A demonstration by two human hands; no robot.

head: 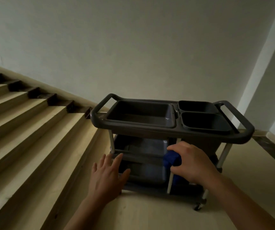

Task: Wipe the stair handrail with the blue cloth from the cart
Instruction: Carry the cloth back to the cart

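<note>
A dark grey three-tier cart (242,135) stands on the landing in front of me. My right hand (193,163) is closed around a bunched blue cloth (170,159) at the cart's middle shelf, beside a white upright post. My left hand (107,176) hovers with fingers spread in front of the lower shelves, holding nothing. No handrail is in view.
Beige stairs (34,123) rise to the left of the cart. Dark bins (140,113) sit in the cart's top tray, with grey tubs (146,145) on the lower shelves. A pale wall stands behind, and a corner lies at the right.
</note>
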